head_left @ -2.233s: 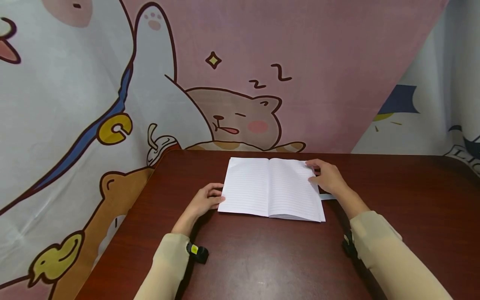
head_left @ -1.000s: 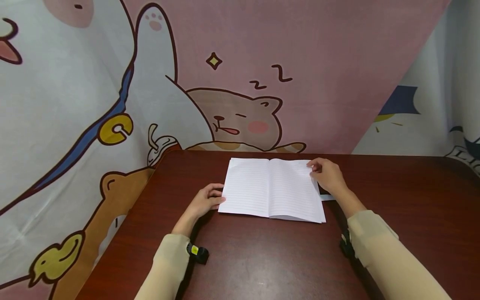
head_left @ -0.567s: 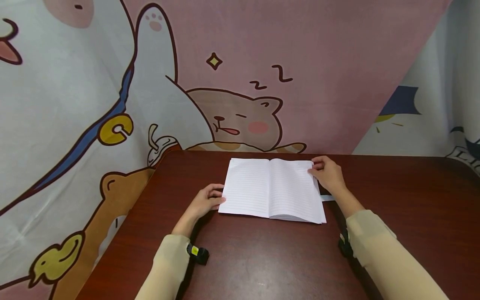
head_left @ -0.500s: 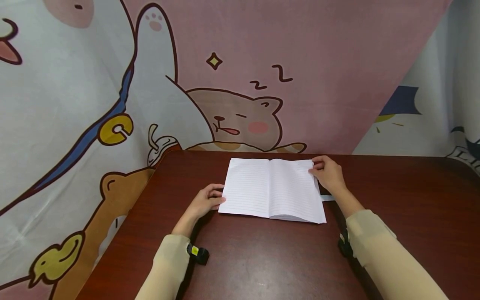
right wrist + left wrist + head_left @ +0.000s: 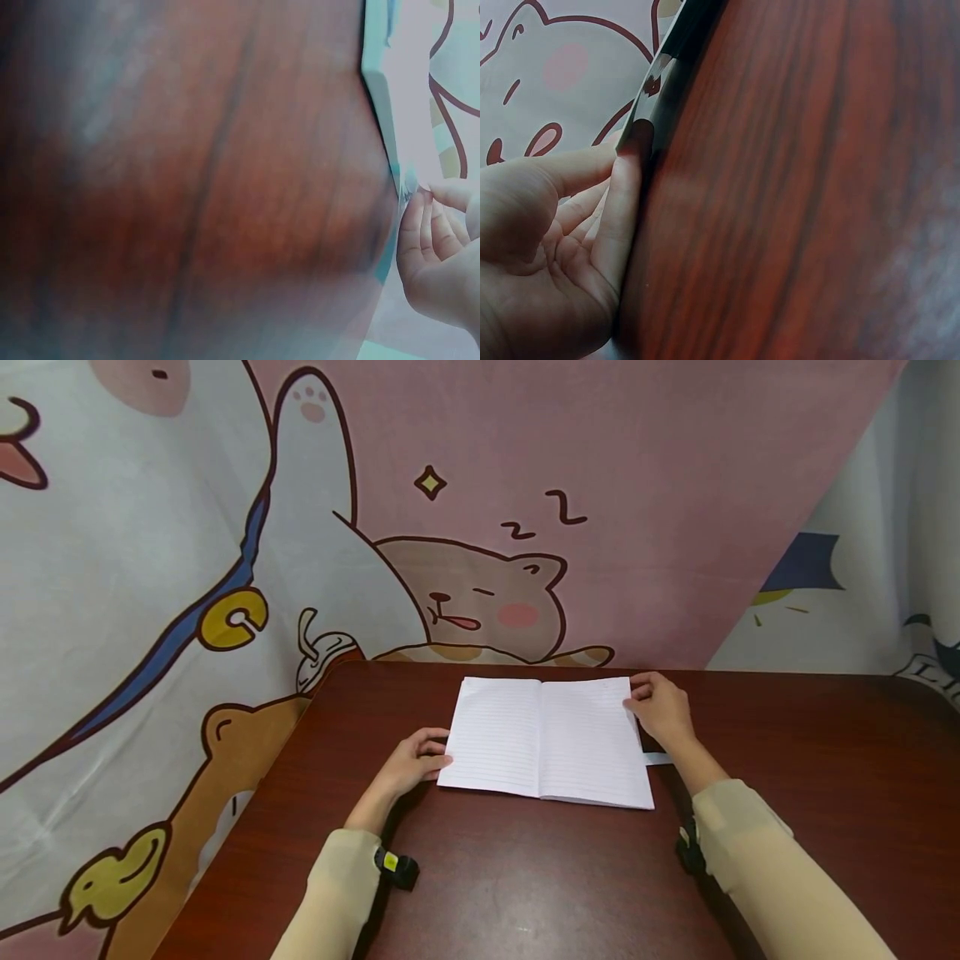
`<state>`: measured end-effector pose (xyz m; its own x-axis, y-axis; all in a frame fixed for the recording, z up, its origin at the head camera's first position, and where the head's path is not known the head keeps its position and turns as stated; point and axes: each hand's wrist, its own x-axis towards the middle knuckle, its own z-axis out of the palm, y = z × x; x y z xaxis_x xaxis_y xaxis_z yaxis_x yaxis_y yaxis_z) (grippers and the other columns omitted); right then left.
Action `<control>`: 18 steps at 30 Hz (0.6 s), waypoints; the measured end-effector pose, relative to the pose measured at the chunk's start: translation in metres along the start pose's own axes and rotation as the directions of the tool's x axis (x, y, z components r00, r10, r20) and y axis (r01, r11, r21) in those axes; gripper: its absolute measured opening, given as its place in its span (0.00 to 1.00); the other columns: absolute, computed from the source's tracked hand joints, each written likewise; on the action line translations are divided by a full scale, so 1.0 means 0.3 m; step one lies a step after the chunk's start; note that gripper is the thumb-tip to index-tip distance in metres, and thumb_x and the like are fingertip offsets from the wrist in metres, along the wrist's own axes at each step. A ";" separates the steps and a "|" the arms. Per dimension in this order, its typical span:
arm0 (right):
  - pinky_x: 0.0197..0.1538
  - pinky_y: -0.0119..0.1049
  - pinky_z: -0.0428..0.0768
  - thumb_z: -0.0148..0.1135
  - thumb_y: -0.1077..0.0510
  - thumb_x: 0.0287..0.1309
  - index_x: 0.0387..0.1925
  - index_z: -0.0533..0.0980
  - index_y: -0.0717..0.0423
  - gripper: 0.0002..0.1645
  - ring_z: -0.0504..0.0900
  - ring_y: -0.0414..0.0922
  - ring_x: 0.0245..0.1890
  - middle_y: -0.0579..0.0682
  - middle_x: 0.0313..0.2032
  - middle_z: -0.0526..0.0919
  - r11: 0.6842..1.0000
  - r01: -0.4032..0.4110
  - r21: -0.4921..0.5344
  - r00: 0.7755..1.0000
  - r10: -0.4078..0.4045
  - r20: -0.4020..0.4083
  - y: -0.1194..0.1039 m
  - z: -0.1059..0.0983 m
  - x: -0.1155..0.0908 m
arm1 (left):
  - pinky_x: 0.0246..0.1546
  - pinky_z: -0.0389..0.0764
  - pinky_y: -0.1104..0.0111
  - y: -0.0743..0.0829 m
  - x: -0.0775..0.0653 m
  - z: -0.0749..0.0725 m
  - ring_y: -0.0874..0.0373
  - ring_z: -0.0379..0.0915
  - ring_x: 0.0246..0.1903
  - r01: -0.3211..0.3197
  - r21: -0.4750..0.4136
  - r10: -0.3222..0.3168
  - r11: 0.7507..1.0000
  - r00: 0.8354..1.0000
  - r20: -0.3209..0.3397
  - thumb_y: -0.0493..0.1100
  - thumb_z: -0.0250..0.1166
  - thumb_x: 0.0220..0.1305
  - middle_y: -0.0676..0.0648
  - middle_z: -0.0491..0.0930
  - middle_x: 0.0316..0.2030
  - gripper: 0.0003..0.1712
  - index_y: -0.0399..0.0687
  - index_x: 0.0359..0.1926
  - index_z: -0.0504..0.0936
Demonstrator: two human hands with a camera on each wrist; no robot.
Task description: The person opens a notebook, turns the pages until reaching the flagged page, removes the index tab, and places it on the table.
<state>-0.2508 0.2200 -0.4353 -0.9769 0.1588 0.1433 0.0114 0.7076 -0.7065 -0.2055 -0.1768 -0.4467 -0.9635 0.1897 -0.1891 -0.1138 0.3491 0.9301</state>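
Observation:
An open notebook with white lined pages lies on the dark red-brown table. At its left edge, my left hand holds the notebook, and the left wrist view has that hand's thumb above the thin edge with fingers beneath. My right hand pinches the upper part of the right edge. Up close in the right wrist view, thumb and fingertips of the right hand meet on the thin paper. The fingertips under the notebook are hidden in the head view.
A pale strip sticks out from the notebook's right side, beneath the right wrist. The wooden table runs back to a cartoon-printed cloth. Each forearm carries a dark wrist camera.
The right hand has shifted slightly right along the page edge. The right page, bulging at its lower edge before, lies flatter and its upper right corner now shows. The left hand keeps its place.

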 end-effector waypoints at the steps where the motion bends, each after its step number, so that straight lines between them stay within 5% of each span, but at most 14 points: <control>1: 0.47 0.49 0.78 0.65 0.62 0.61 0.55 0.75 0.66 0.22 0.83 0.55 0.39 0.63 0.41 0.84 1.000 0.001 -0.002 1.000 -0.001 -0.005 -0.001 0.000 -0.001 | 0.38 0.84 0.70 0.001 -0.001 0.001 0.63 0.79 0.36 -0.002 -0.001 0.002 1.000 1.000 0.002 0.36 0.65 0.67 0.35 0.81 0.50 0.27 0.38 0.66 0.71; 9: 0.38 0.37 0.72 0.62 0.64 0.61 0.45 0.81 0.60 0.10 0.78 0.51 0.36 0.58 0.36 0.84 0.995 0.097 -0.014 0.995 -0.098 -0.028 -0.012 0.002 -0.008 | 0.37 0.83 0.72 -0.002 0.004 -0.001 0.63 0.79 0.35 0.007 -0.002 -0.007 1.000 1.000 -0.004 0.35 0.65 0.66 0.36 0.81 0.49 0.27 0.39 0.65 0.72; 18: 0.39 0.37 0.72 0.61 0.60 0.66 0.48 0.82 0.59 0.12 0.78 0.54 0.42 0.60 0.43 0.84 0.986 0.166 0.014 0.985 -0.167 0.033 -0.025 0.010 -0.015 | 0.37 0.83 0.71 -0.001 0.003 0.002 0.63 0.79 0.35 -0.001 -0.009 0.001 1.000 1.000 -0.004 0.35 0.65 0.66 0.35 0.81 0.49 0.27 0.37 0.65 0.72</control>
<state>-0.2473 0.2118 -0.4327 -0.9716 0.0157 0.2360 -0.1542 0.7147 -0.6822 -0.2061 -0.1761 -0.4475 -0.9644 0.1867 -0.1872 -0.1150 0.3410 0.9330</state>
